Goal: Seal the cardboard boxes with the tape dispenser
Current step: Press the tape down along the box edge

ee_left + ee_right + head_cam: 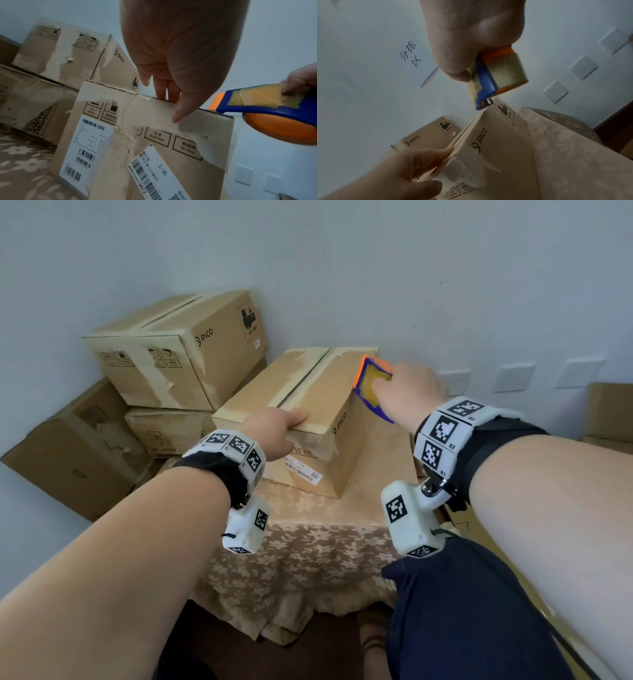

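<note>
Pale blue walls corner a floral-clothed table (pixel 308 542) bearing one cardboard box (pixel 308 419), its long axis running away toward the wall. Three more boxes (pixel 178 350) are stacked at left. Left hand (pixel 274 436) grips the near top edge; right hand (pixel 407 395) grasps one blue-orange tape dispenser (pixel 371 385) at the far right corner.

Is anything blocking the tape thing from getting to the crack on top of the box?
Nothing visible. The tape dispenser sits at the box's far right edge; the bare top lies between it and the seam.
</note>
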A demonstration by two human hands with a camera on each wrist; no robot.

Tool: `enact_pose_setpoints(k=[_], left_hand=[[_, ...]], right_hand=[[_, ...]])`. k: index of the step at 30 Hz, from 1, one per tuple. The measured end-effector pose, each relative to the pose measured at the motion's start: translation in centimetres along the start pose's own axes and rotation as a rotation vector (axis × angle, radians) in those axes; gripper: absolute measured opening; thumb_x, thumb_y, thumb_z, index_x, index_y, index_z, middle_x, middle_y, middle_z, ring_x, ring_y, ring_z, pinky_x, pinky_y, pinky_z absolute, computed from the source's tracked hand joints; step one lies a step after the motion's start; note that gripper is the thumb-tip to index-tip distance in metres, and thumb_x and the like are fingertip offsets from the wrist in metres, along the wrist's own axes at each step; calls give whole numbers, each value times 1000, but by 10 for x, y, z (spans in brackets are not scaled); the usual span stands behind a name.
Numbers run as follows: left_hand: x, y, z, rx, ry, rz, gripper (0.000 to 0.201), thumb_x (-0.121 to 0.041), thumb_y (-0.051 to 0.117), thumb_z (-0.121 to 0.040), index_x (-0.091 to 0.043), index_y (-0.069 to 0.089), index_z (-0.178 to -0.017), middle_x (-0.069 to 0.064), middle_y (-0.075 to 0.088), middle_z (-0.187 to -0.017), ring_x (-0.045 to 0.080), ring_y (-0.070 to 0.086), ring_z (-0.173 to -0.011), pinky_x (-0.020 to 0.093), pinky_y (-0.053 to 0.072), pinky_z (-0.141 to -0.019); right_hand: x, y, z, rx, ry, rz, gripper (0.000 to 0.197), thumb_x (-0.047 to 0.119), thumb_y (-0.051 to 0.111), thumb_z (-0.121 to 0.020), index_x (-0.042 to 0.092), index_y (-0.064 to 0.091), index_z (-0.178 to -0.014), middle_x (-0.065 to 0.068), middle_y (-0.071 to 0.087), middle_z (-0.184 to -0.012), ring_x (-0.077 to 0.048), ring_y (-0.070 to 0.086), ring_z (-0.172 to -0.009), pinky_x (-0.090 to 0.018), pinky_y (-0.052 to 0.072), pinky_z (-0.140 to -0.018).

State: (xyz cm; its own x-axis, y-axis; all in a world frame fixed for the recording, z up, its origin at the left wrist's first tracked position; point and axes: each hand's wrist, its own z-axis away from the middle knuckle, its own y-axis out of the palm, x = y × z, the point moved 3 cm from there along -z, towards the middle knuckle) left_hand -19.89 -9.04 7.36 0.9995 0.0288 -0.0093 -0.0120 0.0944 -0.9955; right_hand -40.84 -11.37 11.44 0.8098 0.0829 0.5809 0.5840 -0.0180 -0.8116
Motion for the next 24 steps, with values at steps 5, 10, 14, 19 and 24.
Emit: enact_pose_setpoints(k=[5, 10, 14, 19, 24], left_hand=[[9, 0, -5, -83, -19, 67, 52, -13, 53, -89, -34, 49, -137, 1, 57, -132, 22, 55, -117, 29, 46, -95], [16, 4, -7, -115, 53, 78, 55, -18, 53, -85, -35, 49, -136, 1, 63, -123, 22, 58, -109, 29, 48, -90], [22, 7, -10, -94, 102, 35, 53, -23, 52, -87, -35, 47, -138, 1, 64, -123, 22, 57, -111, 34, 47, -93], [22, 10, -13, -96, 137, -34, 49, -27, 49, -89, -35, 47, -138, 0, 63, -124, 23, 58, -110, 36, 48, -91], [11, 2, -7, -53, 140, -84, 38, -26, 38, -99, -26, 51, -135, 9, 65, -108, 29, 57, -100, 35, 47, -85]], right_hand=[[12, 17, -20, -97, -109, 52, 9, 28, 37, -81, 23, 44, -79, -3, 56, -92, -30, 45, -94, -41, 32, -91], [28, 46, -37, 42, -222, 98, 37, 21, 39, -87, 33, 59, -116, -7, 57, -121, -35, 41, -118, -44, 38, -100], [37, 56, -44, 16, -328, 166, 39, 19, 44, -97, 23, 52, -135, -8, 47, -138, -32, 30, -131, -35, 26, -106], [43, 49, -44, -180, -428, 169, 38, 20, 60, -87, 27, 60, -124, -5, 44, -131, -28, 32, -125, -36, 37, -93], [49, 40, -27, -31, -565, 171, 28, 11, 51, -86, 23, 68, -105, -2, 64, -102, -26, 57, -101, -35, 48, -84]])
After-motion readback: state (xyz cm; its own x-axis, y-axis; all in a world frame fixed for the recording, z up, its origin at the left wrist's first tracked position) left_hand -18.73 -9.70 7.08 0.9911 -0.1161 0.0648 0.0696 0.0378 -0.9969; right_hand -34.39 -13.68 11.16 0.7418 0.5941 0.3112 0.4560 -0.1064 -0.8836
